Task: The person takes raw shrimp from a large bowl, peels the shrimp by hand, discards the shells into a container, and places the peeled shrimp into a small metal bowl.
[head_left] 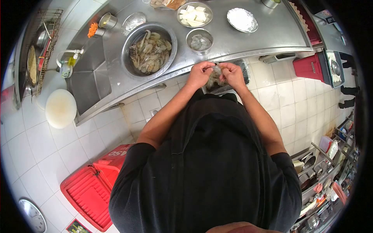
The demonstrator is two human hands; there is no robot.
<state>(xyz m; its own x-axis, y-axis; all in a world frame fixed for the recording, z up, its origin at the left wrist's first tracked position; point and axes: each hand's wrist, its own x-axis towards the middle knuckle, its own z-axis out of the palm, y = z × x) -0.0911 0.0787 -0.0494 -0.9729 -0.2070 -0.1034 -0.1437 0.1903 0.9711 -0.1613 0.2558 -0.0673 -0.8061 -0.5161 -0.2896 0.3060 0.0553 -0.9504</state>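
Fingertips of my left hand [199, 74] and my right hand [234, 75] are pinched around a grey shrimp [217, 70], just off the counter's front edge. Beneath them is a dark-lined bin [245, 72] holding what look like shrimp shells. Left of my hands, a big metal bowl [173, 49] is heaped with whole unpeeled shrimp [149, 52]. A small metal bowl [193, 46] with pale peeled shrimp [201, 42] stands on the counter right beyond my fingers.
The steel counter [268, 40] also carries a bowl of white chunks [194, 16], a foil-covered plate [242, 20] and a container of orange shreds [97, 32]. A sink [87, 77] lies left. Red bins [87, 194] [307, 68] stand on the floor.
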